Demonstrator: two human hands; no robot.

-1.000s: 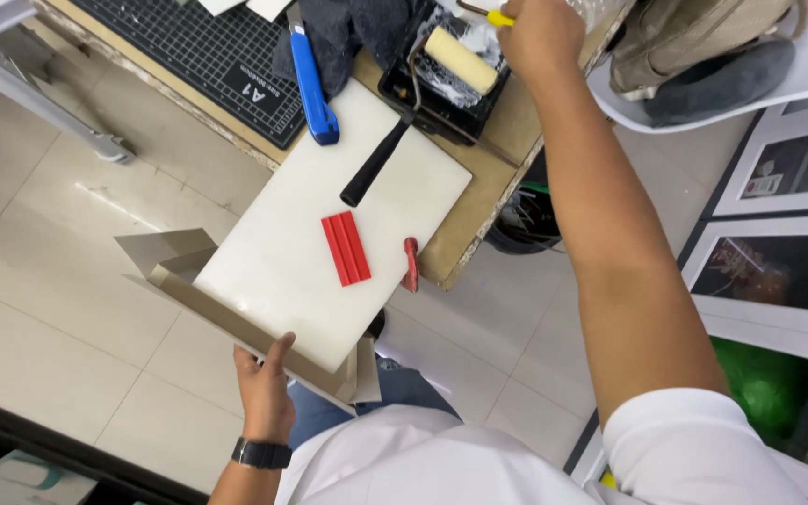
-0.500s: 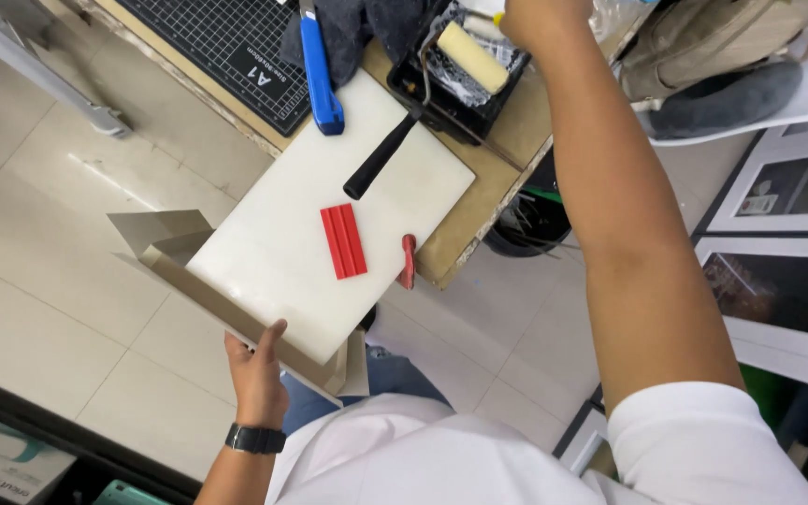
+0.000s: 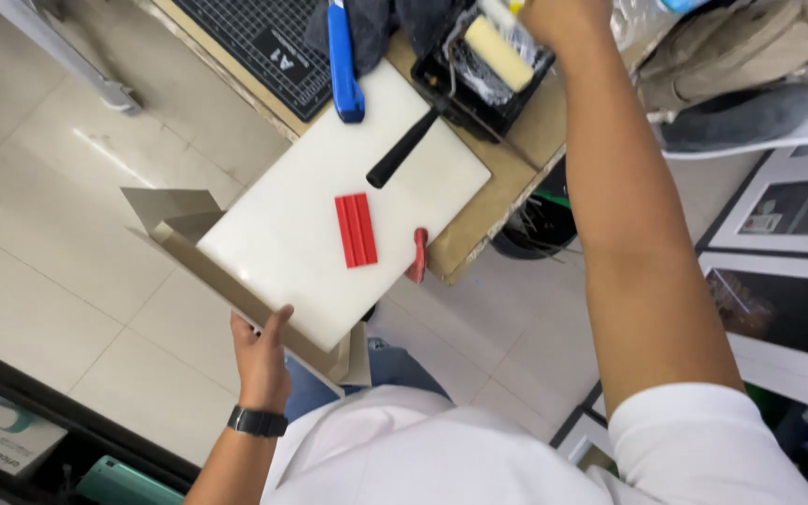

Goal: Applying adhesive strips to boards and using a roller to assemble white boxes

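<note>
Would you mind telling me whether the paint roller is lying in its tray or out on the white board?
In the tray: the paint roller rests inside the black tray; only its black handle reaches over the white board.

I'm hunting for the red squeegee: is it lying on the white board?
Yes, the red squeegee lies flat on the white board, clear of the left hand gripping the board's near edge.

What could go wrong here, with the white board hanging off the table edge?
The white board juts past the table, steadied only by the left hand, so it may tip. The red scraper could then slide off. The right hand reaches over the paint tray and might knock the roller.
</note>
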